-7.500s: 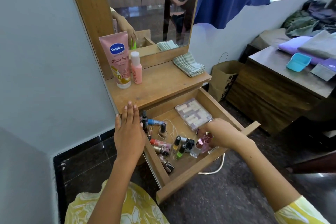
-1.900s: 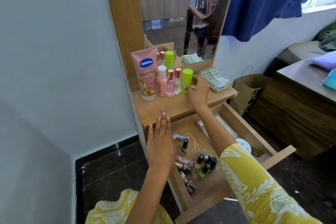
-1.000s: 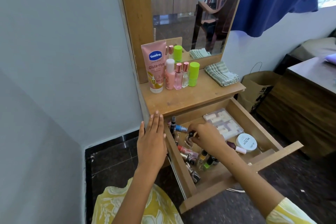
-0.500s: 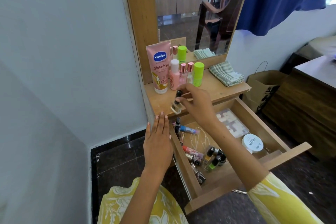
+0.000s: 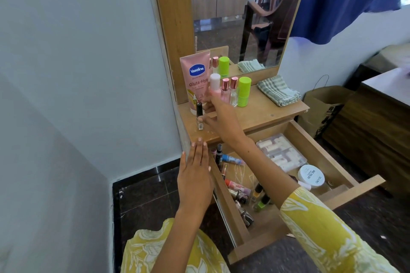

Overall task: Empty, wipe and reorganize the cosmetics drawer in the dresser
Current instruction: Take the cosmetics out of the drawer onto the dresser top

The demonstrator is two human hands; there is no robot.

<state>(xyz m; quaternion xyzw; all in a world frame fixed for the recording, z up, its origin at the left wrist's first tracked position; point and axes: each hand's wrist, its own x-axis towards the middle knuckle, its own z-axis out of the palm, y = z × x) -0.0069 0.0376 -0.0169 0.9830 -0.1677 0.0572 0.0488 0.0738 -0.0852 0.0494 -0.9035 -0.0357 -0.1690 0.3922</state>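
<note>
The dresser drawer (image 5: 226, 203) is pulled open and holds several nail polish bottles (image 5: 259, 197), a blue tube (image 5: 230, 159), a clear compartment box (image 5: 280, 154) and a white jar (image 5: 311, 176). My right hand (image 5: 220, 115) reaches over the dresser top (image 5: 266, 115) and pinches a small black-capped bottle (image 5: 199, 115), which stands upright in front of the pink Vaseline tube (image 5: 196, 77). Beside the tube stand a pink bottle (image 5: 214, 83), two rose-capped bottles (image 5: 229, 92) and a green stick (image 5: 244, 92). My left hand (image 5: 195, 175) lies flat, fingers straight, against the dresser's left front corner.
A folded striped cloth (image 5: 278, 93) lies on the right of the dresser top, below the mirror (image 5: 239, 17). A paper bag (image 5: 321, 106) and a wooden cabinet (image 5: 377, 128) stand to the right. A wall (image 5: 88, 73) closes the left side.
My right hand picked a small black-capped bottle out of the drawer and carried it up and left onto the dresser top. My left hand stayed in place.
</note>
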